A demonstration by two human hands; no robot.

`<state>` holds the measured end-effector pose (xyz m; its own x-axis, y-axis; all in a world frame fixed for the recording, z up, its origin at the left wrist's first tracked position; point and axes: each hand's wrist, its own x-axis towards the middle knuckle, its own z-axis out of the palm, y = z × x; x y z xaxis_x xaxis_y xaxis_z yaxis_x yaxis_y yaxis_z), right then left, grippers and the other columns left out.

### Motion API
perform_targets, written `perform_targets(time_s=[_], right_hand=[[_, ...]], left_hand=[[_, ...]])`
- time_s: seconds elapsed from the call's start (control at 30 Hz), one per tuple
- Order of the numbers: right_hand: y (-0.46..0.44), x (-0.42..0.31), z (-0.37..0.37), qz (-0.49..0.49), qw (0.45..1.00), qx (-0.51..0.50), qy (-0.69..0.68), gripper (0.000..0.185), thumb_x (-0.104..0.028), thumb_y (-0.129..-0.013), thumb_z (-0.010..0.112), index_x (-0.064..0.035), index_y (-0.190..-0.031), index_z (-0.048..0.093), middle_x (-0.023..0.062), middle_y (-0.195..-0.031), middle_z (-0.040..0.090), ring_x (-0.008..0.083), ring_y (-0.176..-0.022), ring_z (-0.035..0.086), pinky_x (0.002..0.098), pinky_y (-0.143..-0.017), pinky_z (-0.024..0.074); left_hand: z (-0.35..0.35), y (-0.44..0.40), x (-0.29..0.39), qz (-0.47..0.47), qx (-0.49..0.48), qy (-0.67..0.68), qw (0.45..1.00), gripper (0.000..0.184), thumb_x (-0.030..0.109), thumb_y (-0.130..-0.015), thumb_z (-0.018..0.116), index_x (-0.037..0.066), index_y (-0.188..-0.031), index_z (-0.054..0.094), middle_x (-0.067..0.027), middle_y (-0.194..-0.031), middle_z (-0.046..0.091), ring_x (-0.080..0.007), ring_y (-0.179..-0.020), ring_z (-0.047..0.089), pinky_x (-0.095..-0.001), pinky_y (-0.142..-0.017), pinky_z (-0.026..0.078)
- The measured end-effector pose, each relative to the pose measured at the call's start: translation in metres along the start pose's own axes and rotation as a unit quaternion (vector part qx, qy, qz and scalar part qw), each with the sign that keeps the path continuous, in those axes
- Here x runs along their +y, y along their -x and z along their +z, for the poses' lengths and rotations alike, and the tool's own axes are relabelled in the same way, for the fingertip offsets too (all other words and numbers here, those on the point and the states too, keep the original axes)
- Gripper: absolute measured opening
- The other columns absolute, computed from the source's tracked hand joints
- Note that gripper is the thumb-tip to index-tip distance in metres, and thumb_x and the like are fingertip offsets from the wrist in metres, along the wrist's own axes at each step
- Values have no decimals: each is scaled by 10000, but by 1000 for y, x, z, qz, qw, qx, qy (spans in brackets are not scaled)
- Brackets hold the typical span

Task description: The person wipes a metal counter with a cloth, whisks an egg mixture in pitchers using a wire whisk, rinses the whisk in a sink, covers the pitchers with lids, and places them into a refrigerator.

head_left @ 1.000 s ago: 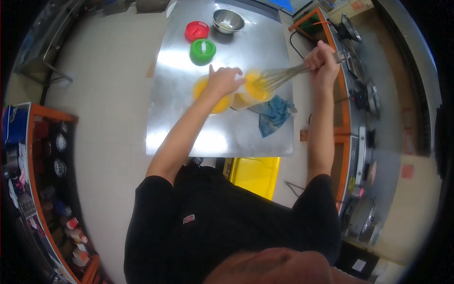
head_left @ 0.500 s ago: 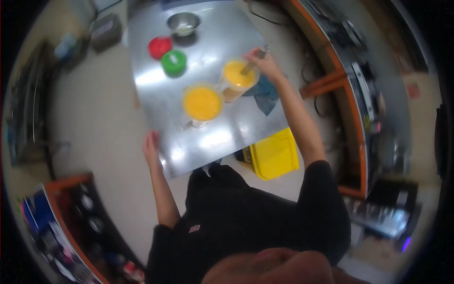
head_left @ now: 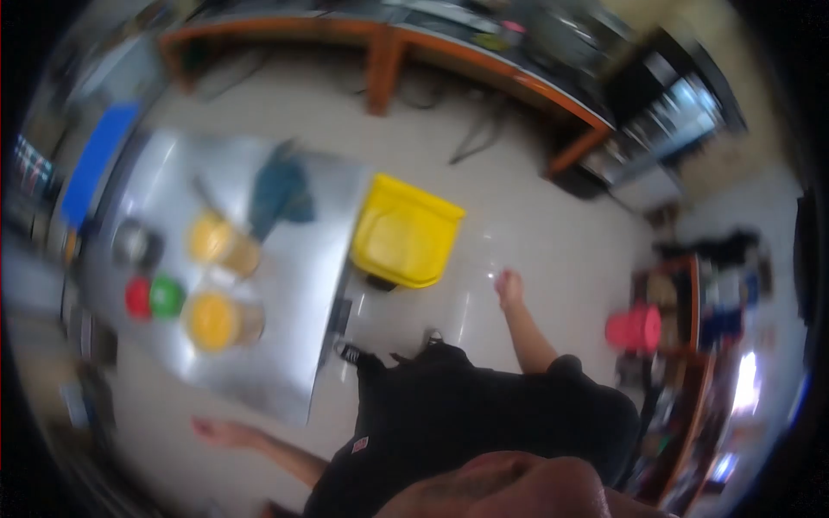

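My left hand point(head_left: 218, 432) is beside the near corner of the steel table point(head_left: 289, 345), over the floor and apart from it. My right hand point(head_left: 509, 289) hangs over open floor, to the right of a yellow lidded bin point(head_left: 406, 231). Motion smears the fingers of both hands, and I see no object in either. On the table are two clear containers with yellow contents: one container point(head_left: 237, 321) nearer me, another container point(head_left: 229, 244) beyond it. From the farther one sticks up the grey handle of a utensil point(head_left: 207, 197), its kind unclear.
A blue-green cloth point(head_left: 283, 194), a metal bowl point(head_left: 136, 245), a red round item point(head_left: 138, 297) and a green round item point(head_left: 167, 296) lie on the table. Orange-framed counters point(head_left: 380, 69) run along the back. A pink bucket point(head_left: 633, 328) stands at the right.
My body and view have turned right, so the table is now at the left. My right hand has let go of the utensil, which stays in the container, and moved away from the table.
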<state>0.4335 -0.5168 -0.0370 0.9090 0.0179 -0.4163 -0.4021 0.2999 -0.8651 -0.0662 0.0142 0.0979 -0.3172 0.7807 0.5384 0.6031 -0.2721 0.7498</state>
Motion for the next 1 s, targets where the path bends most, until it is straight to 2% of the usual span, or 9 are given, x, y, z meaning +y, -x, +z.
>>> perform_targets(time_s=[0.07,0.13,0.17,0.3,0.37,0.47,0.53,0.93,1.0], right_hand=[[66,43,-155,17,939,286,191,106,-181,-916,558,-78,-940,550,33,-742,559,142,-601,541,307,-526,460],[163,104,-300,111,685,321,644,258,-249,-937,515,-56,-1061,635,125,-965,662,254,-871,633,419,-731,498],[208,123,-340,199,638,355,653,247,-243,-928,526,-57,-1043,639,120,-934,655,250,-837,627,413,-703,494],[312,145,-444,359,689,492,394,204,-223,-889,568,-58,-971,655,101,-809,629,235,-699,600,386,-592,477],[328,145,-485,351,715,522,303,183,-212,-870,589,-58,-935,664,92,-746,617,228,-630,586,373,-537,468],[299,150,-527,260,779,544,172,154,-197,-841,620,-59,-881,676,77,-652,597,216,-527,566,353,-454,455],[259,105,-535,185,824,532,59,152,-186,-824,623,-50,-867,675,61,-619,564,176,-488,532,322,-400,421],[-4,-48,-648,209,875,434,45,188,-195,-855,597,-69,-982,653,83,-812,612,204,-637,575,348,-529,474],[-60,-116,-672,212,868,388,226,212,-214,-861,597,-60,-998,648,69,-789,614,200,-626,579,341,-519,476]], left_hand=[[27,-7,98,62,30,113,991,299,120,-985,496,-48,-1230,526,-192,-1216,581,-283,-1103,575,-370,-974,461],[54,3,180,79,-32,219,972,302,130,-987,492,-56,-1222,523,-193,-1206,582,-283,-1101,572,-375,-976,459],[65,23,222,93,-79,288,950,311,143,-984,498,-61,-1218,524,-195,-1206,581,-283,-1104,568,-379,-979,455],[144,196,347,158,-338,457,808,287,174,-986,493,-57,-1147,549,-142,-1066,608,-235,-972,578,-350,-911,458],[158,374,431,14,-630,407,661,262,191,-984,498,10,-1161,569,-89,-1070,613,-208,-978,577,-318,-891,455],[146,533,480,274,-814,263,438,324,255,-983,532,37,-1220,568,-68,-1112,607,-173,-1026,563,-302,-917,442],[145,613,495,283,-928,128,205,375,275,-969,561,49,-1268,550,-71,-1150,611,-171,-1044,564,-306,-933,435],[271,811,573,216,-928,-11,304,482,368,-961,541,-3,-1270,553,-127,-1190,623,-202,-1102,569,-320,-953,439],[292,869,623,275,-914,14,298,490,367,-968,526,-15,-1276,543,-147,-1206,615,-215,-1130,563,-331,-978,428]])
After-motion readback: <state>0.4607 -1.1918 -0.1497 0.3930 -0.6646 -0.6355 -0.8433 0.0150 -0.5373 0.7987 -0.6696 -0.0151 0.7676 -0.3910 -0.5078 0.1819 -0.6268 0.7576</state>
